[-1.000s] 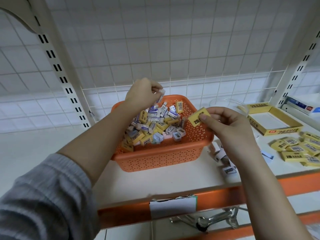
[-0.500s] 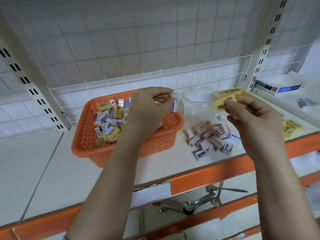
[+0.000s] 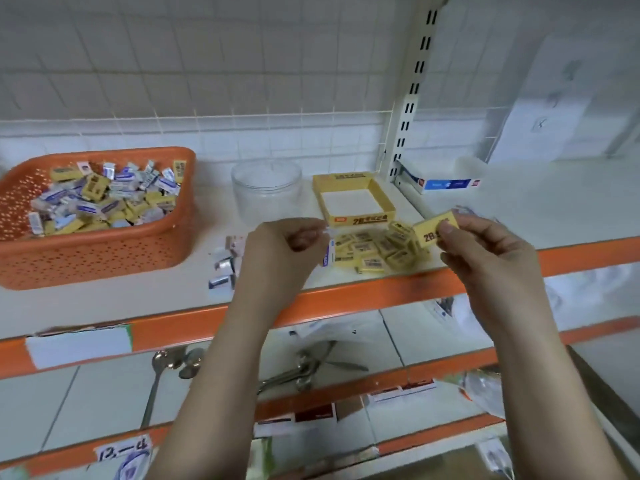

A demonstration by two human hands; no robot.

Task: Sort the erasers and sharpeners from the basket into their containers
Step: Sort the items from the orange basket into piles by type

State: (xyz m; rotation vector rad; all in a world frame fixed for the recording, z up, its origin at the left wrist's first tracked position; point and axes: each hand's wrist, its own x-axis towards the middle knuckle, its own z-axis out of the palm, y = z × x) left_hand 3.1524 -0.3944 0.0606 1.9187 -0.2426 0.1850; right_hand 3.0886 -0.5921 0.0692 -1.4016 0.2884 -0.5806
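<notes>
Your right hand [image 3: 485, 247] pinches a yellow 2B eraser [image 3: 433, 230] between thumb and fingers, holding it in the air just right of the loose pile of yellow erasers [image 3: 377, 249] on the shelf [image 3: 519, 209]. Your left hand [image 3: 280, 251] is curled over the shelf's front edge; a small white and blue piece [image 3: 328, 252] shows at its fingertips, though the blur leaves it unclear whether the fingers really grip it. Small white sharpeners [image 3: 225, 265] lie on the shelf just left of that hand. Behind the pile sits the open yellow eraser box [image 3: 356, 220], and just left of it a clear round container [image 3: 266, 192]. Far left stands the orange basket [image 3: 93, 258], heaped with mixed erasers and sharpeners. A white and blue carton [image 3: 446, 183] lies beyond the upright post [image 3: 412, 91].
</notes>
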